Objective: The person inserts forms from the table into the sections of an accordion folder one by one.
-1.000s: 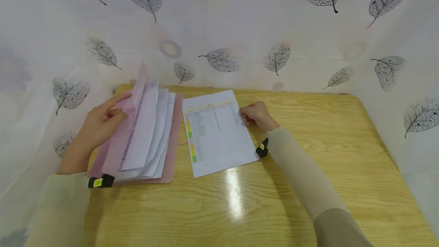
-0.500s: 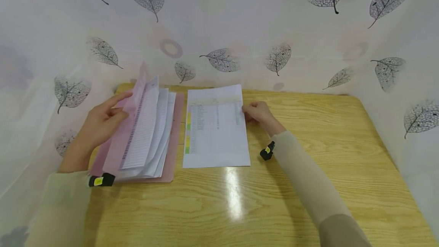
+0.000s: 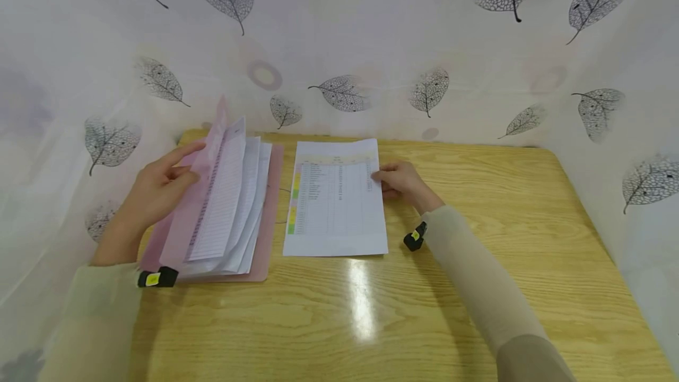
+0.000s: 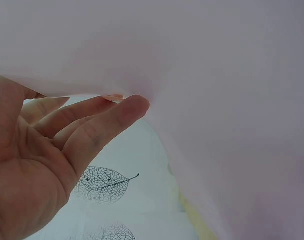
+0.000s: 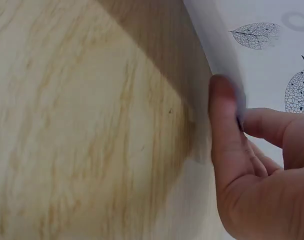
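Observation:
On the left of the head view lies a pink folder (image 3: 276, 193) with several printed sheets (image 3: 220, 205) fanned out inside. My left hand (image 3: 159, 187) pinches the edge of its translucent pink cover (image 4: 217, 100) and holds it raised. To the folder's right is a sheet of paper (image 3: 339, 217) printed with a table, with yellow and green cells down its left side. My right hand (image 3: 405, 183) pinches the sheet's right edge between thumb and fingers. In the right wrist view the sheet's edge (image 5: 212, 40) runs into that pinch, and wood grain shows beside it.
A wooden table (image 3: 297, 323) carries the folder and extends right and toward me. Behind and at both sides hangs a pale curtain (image 3: 371, 28) with leaf prints, close to the table's back edge. Each wrist wears a small black camera (image 3: 415, 236).
My right hand has turned the printed sheet from a slant to nearly straight and shifted it slightly right; it rose a little, then came back nearer. My left hand and the folder stay put.

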`<state>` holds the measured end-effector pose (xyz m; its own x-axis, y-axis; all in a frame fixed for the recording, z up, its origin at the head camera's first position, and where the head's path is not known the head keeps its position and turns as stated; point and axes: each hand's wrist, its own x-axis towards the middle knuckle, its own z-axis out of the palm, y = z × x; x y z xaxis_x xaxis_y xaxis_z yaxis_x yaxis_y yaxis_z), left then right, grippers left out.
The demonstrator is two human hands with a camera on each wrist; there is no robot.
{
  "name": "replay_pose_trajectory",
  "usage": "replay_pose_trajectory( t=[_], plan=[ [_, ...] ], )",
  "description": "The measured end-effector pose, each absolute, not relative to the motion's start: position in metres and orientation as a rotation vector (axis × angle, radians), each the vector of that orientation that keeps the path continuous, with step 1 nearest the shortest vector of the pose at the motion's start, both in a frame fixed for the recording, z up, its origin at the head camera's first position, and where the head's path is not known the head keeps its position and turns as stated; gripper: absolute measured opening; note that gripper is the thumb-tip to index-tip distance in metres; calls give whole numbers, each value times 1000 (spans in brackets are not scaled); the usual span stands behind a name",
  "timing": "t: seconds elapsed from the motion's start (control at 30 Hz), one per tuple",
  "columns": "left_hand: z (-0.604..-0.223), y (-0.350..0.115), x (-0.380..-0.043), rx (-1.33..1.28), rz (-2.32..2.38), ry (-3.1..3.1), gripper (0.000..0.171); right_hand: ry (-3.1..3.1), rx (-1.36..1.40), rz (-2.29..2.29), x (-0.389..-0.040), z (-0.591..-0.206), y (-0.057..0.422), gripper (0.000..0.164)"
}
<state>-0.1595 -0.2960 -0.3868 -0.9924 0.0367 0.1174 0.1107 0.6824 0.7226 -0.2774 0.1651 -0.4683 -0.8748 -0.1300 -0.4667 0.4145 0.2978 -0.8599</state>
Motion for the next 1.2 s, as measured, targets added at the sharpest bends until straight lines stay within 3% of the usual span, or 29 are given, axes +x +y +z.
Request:
replay_pose_trajectory(
  t=[1.2],
  plan=[
    [-388, -296, -160, -110, -1200, -2799, 56, 1967, 184, -1906, -264, -463, 141, 43]
  ],
)
